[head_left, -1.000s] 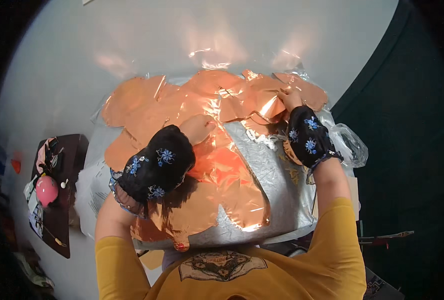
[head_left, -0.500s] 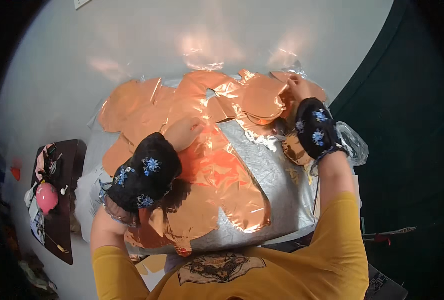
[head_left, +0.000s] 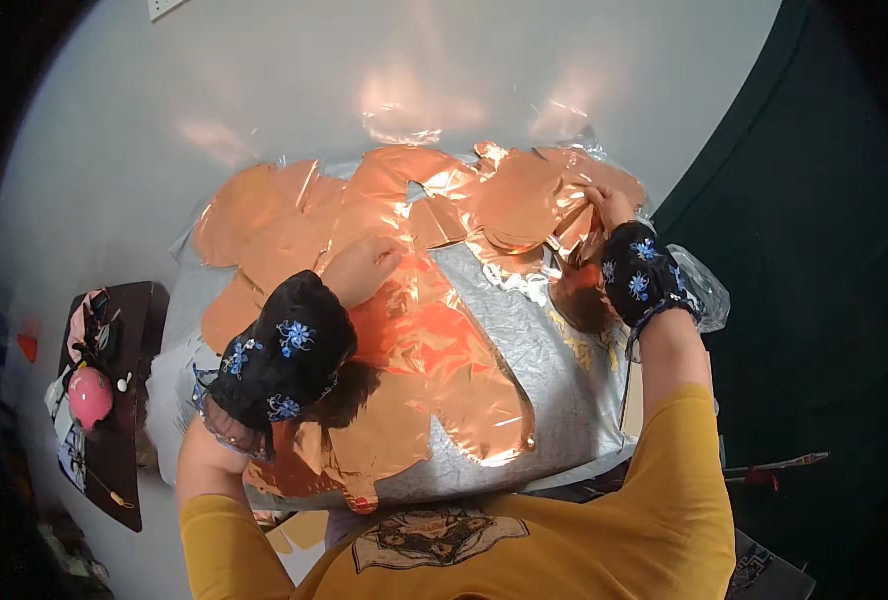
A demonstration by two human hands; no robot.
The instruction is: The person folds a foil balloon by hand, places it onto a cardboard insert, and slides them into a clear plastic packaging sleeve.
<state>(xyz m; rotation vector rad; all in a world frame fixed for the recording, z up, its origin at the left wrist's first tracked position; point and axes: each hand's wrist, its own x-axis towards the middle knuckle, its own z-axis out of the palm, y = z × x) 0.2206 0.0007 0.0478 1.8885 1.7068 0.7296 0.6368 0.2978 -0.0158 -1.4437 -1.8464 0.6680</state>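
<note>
While your left hand (head_left: 364, 268) lies spread, palm down, on the flat copper foil balloon (head_left: 414, 330) at the middle of the silver sheet (head_left: 554, 370), seemingly to keep it smooth, your right hand (head_left: 609, 207) reaches the far right end of the pile. There its grip pinches an edge of the overlapping copper foil shapes (head_left: 524, 195), likely to separate one. A dark tray (head_left: 129, 440) with a pink ball (head_left: 91, 395) sits well apart at your left.
</note>
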